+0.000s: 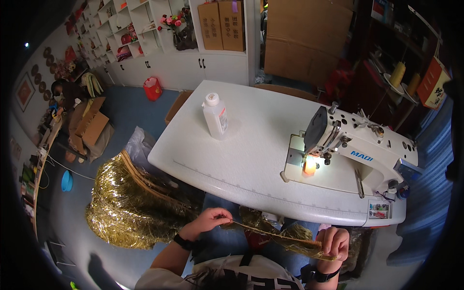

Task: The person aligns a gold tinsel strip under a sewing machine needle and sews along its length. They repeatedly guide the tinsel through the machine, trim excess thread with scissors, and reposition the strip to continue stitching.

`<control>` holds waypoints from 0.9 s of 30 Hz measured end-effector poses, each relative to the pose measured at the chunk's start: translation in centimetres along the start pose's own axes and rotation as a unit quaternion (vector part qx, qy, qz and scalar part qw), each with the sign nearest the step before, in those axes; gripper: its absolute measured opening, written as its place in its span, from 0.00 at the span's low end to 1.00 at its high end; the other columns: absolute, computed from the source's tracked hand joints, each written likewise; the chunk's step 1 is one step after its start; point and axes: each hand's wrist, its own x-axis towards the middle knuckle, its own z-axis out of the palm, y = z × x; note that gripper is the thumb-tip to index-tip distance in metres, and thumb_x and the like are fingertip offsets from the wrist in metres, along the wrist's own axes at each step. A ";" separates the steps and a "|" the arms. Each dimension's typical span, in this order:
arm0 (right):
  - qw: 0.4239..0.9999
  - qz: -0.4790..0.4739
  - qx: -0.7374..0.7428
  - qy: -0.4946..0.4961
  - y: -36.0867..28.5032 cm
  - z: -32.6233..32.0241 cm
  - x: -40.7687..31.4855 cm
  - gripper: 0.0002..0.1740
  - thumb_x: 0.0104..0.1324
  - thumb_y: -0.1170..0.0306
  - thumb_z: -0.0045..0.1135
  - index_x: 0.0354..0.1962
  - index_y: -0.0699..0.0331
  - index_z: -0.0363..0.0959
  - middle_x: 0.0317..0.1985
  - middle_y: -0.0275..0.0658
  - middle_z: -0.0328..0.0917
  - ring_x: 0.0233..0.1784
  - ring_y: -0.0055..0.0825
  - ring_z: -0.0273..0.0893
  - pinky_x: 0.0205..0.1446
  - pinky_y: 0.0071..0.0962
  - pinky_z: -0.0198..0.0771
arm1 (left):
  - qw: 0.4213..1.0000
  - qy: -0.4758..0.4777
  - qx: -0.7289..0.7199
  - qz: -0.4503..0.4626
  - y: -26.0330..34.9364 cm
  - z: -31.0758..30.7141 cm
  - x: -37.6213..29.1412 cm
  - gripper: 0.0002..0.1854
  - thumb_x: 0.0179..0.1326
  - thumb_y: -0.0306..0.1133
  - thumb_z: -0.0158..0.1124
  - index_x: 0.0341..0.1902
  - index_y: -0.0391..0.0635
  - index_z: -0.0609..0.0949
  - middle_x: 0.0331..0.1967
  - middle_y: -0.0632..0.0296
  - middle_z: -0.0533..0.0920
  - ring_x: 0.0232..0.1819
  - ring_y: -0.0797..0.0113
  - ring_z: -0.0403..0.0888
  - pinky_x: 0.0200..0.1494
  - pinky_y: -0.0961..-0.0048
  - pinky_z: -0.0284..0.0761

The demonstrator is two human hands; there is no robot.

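A strip of gold tinsel fringe (277,235) stretches across my lap, below the front edge of the sewing table. One end of its band is pinched between the thumb and fingers of my left hand (213,219). My right hand (335,242) grips the other end, and the loose gold strands hang beneath the band. To the left of my lap lies a large heap of gold tinsel fringe (123,203) with a tan band along its upper edge. Ahead on the right stands a white MAQI sewing machine (362,145) with its needle lamp lit.
On the white sewing table (253,145) stand a white plastic bottle (216,117) and, under the machine arm, metal tweezers (359,183). A small parts tray (379,210) is set into the right corner. Across the room a person (70,98) sits near an open cardboard box (92,125).
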 end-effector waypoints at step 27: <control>0.972 0.107 -0.187 0.094 -1.2 2.2 0.7 0.17 0.51 0.62 0.74 0.17 0.64 0.77 0.27 0.40 0.79 0.31 0.32 0.72 0.39 0.31 0.65 | 0.962 0.172 -0.065 0.201 6.4 -2.7 -1.5 0.06 0.59 0.14 0.60 0.35 0.37 0.80 0.42 0.56 0.82 0.45 0.69 0.79 0.52 0.73 0.73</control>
